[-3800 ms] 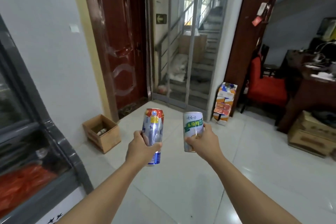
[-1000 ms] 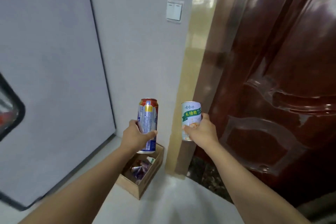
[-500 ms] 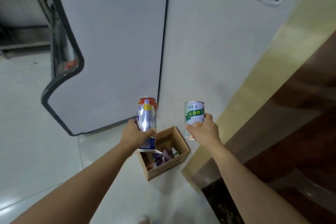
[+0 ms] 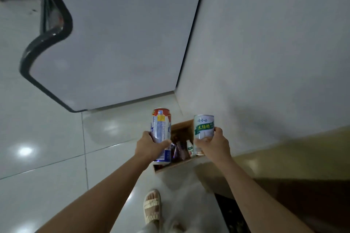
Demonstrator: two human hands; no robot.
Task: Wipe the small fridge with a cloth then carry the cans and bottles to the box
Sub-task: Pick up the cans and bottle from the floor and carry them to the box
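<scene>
We judge both cans to be rigid, smooth-walled cylinders, light if emptied and only moderately heavy if full; we cannot tell which from here. Their glossy sides look slippery, so the sound place to take hold is around the middle or lower body, with fingers on one side and thumb opposite. That is how they are held.

Our left hand (image 4: 149, 147) wraps the tall silver-and-blue can (image 4: 161, 134) with the red top, fingers curled round its lower half, the can upright. Our right hand (image 4: 213, 144) curls round the shorter white can (image 4: 203, 128) with the green label, thumb across the front near its base, also upright. Neither hand has any slack; both are closed firmly on their loads.

The cardboard box (image 4: 175, 165) sits on the tiled floor (image 4: 47, 138) directly below and between the two cans, close to the wall (image 4: 274, 53) and just beside the pale side of the fridge (image 4: 113, 34). Inside it we see a small white bottle (image 4: 190, 149) and some dark crumpled packaging. One sandalled foot (image 4: 152, 208) stands near the box.

We judge that lowering the cans before letting go will spare dents and noise, since thin can walls crease easily if dropped.
</scene>
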